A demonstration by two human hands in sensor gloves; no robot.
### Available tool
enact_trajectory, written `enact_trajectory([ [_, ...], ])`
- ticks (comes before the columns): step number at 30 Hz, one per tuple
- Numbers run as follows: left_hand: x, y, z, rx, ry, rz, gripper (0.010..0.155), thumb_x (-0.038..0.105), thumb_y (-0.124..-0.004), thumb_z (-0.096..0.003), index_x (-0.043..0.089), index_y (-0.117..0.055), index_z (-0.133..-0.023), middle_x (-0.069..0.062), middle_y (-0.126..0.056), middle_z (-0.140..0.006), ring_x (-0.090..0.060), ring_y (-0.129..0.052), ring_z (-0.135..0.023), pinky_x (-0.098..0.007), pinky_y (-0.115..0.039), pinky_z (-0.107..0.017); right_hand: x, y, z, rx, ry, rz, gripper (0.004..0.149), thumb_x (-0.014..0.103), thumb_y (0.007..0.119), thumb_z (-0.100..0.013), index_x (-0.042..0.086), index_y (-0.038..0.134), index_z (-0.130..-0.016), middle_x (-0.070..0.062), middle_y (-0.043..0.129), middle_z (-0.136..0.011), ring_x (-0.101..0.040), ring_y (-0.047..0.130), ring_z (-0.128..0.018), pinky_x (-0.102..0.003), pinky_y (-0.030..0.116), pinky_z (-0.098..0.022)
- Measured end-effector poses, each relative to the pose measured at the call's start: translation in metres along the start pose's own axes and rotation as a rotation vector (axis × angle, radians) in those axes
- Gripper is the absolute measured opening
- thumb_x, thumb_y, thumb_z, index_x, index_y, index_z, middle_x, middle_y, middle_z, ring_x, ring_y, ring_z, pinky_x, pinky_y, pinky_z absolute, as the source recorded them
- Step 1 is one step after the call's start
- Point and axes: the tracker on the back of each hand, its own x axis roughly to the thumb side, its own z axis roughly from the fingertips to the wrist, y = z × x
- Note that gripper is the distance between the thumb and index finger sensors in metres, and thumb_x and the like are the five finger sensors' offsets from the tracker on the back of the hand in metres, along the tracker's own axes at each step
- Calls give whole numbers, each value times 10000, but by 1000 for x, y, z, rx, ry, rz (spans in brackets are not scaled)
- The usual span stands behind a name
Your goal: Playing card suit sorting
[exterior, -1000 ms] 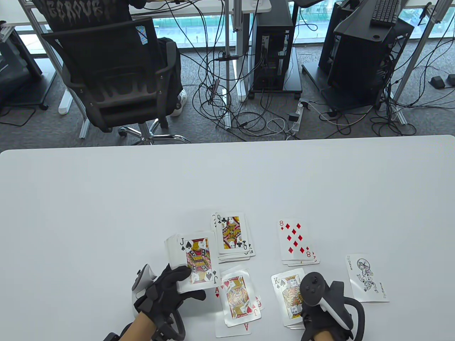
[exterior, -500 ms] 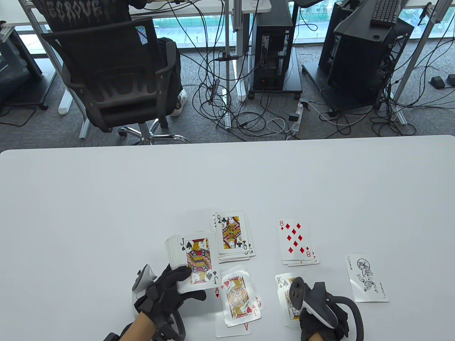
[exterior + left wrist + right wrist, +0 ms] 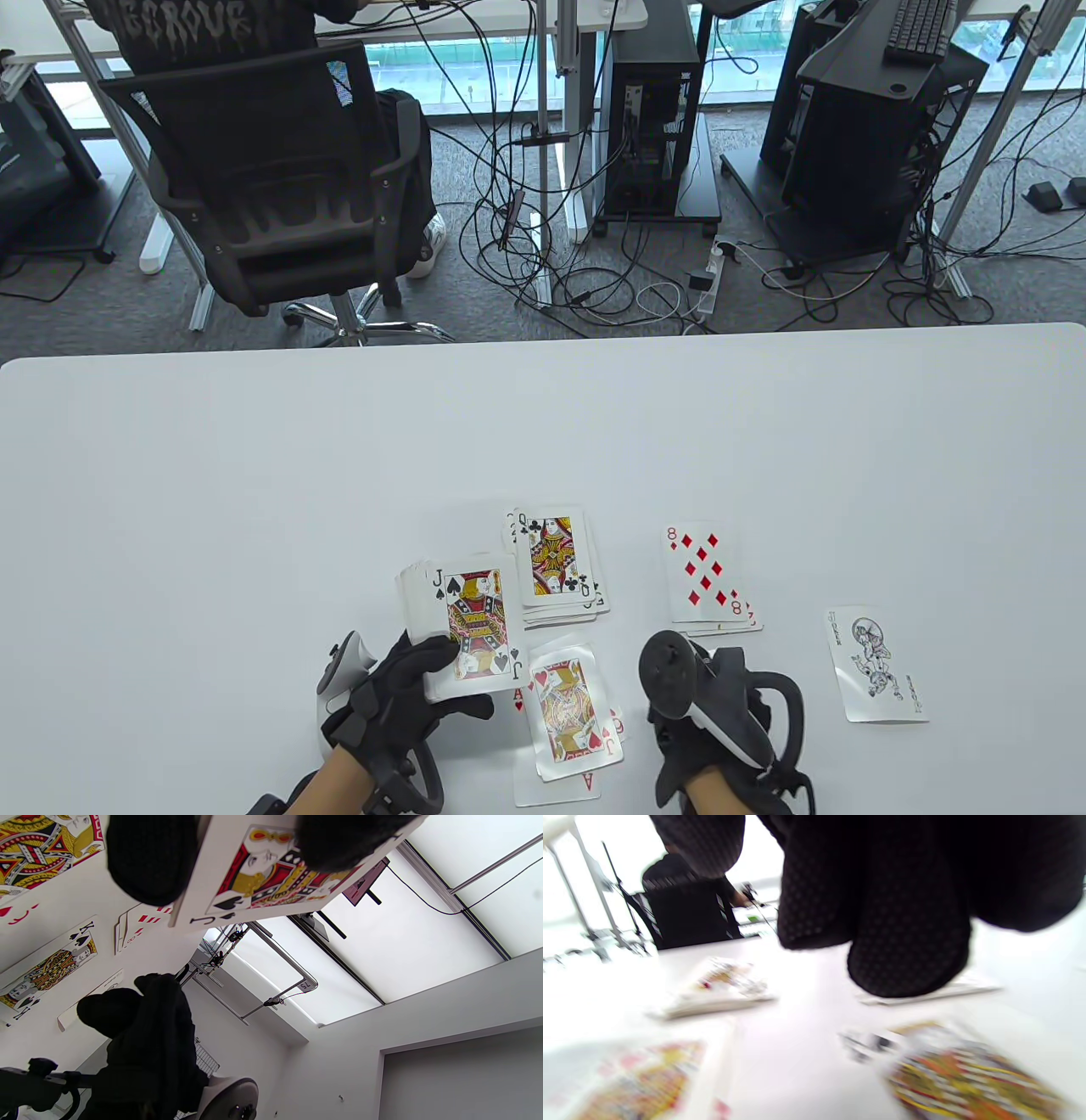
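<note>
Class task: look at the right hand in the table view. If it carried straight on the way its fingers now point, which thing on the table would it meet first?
Probably the hearts pile: the right hand seems to point left toward it, over the king of spades. Its fingers are hidden, so direction and height are uncertain.

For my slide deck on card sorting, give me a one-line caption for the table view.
Left hand holds a deck topped by the jack of spades; right hand hovers among sorted piles.

Left hand (image 3: 399,688) gripping fanned cards (image 3: 462,620), jack of spades on top, right hand (image 3: 721,730) hovering beside heart pile (image 3: 568,722)
</note>
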Motion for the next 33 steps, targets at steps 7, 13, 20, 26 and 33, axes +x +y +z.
enact_trajectory([
  [7,-1,-3,-1,-30,6,-4,524,415,-696,-610,362,-437,-1062,60,-577,-1119,-281,-731,-995,-416,-830,-547,59,30,-9,-133,-192,-266,650,398,554,-564,-180,630,-852,-177,914,-528,-379,969,-424,-537,830,-331],
  [13,-1,0,-1,-18,17,-23,524,420,-695,-609,362,-438,-1062,59,-578,-1119,-284,-732,-993,-418,-830,-543,68,53,-9,-133,-253,-302,783,508,569,-540,-179,521,-912,-200,868,-614,-408,936,-495,-548,814,-373],
  [20,-5,-3,-3,-37,28,-23,523,419,-697,-609,363,-441,-1062,59,-581,-1119,-284,-732,-994,-420,-829,-545,67,51,-1,-243,-274,-296,747,516,667,-500,-126,549,-865,-104,860,-583,-313,953,-479,-484,843,-371],
  [26,-5,-4,-4,-52,32,-39,521,412,-702,-607,364,-448,-1060,60,-588,-1117,-280,-745,-983,-421,-828,-545,63,45,1,-327,-242,-382,548,382,737,-482,-90,695,-757,-64,931,-431,-242,1008,-333,-430,889,-283],
  [33,-7,-2,-4,-44,44,-48,524,404,-701,-605,366,-444,-1060,59,-575,-1122,-286,-723,-998,-429,-820,-554,57,46,0,-314,-153,-399,575,370,746,-478,-110,686,-788,-88,923,-491,-287,997,-395,-466,872,-321],
])
